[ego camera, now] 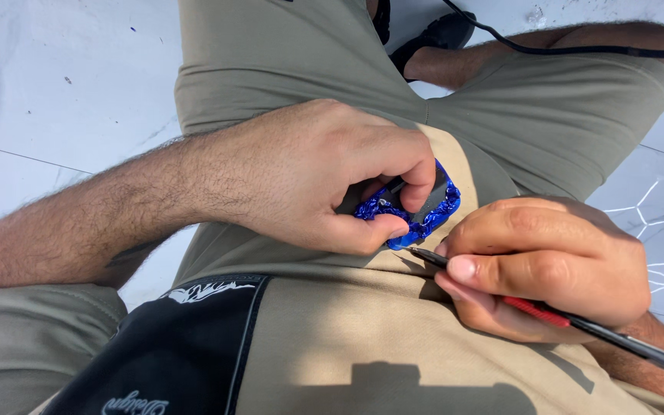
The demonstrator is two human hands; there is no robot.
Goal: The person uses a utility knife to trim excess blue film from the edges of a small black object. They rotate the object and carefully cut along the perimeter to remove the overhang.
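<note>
Khaki shorts fill the foreground; on the lap, left hand pinches a small blue-edged piece while right hand grips a red-and-black pen tool, tip at its lower edge. Mid-work, it seems; next calls for steady, precise tip placement

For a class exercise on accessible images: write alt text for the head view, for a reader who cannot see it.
Seen from above, the left hand pinches a small blue case on a lap in khaki shorts, while the right hand points a thin red-and-black tool at its edge.

Glossy blue crinkled foil, matt khaki cloth shorts, polished floor tiles.
</note>
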